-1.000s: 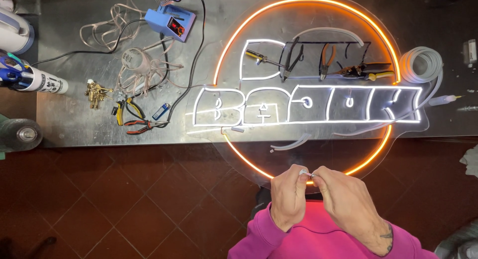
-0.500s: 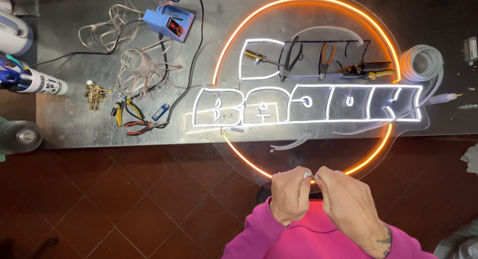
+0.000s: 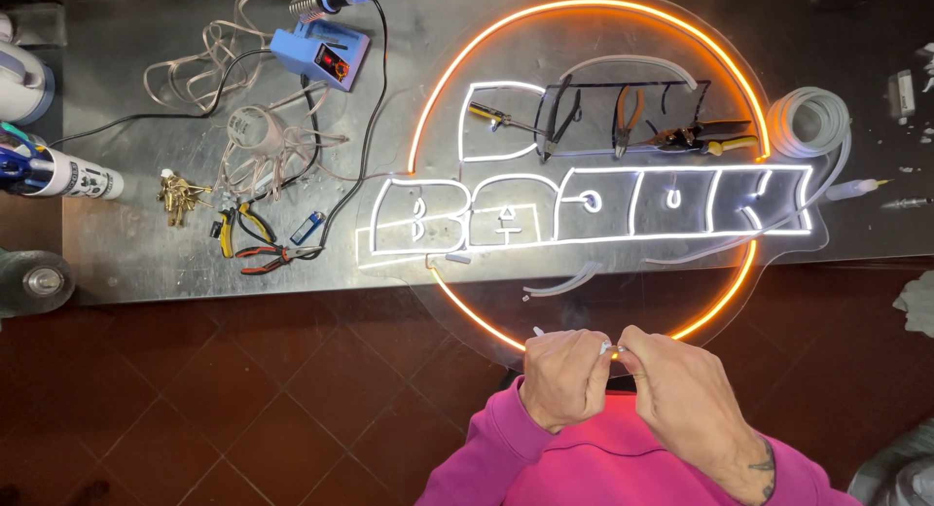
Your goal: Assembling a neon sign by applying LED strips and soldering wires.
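A round clear panel carries a glowing orange ring and white lit letters. It overhangs the near edge of a metal workbench. My left hand and my right hand meet at the bottom of the ring, fingertips pinched together on the end of the neon strip. Both hands are closed on it. Pink sleeves cover my forearms.
On the bench lie a blue soldering station, tangled clear wires, pliers, a lighter, a spray can and a coil of white strip. Tools rest on the panel. Red floor tiles lie below.
My hands have stayed at the bottom of the ring and shifted only slightly, fingers working the strip end. The view moved up a little.
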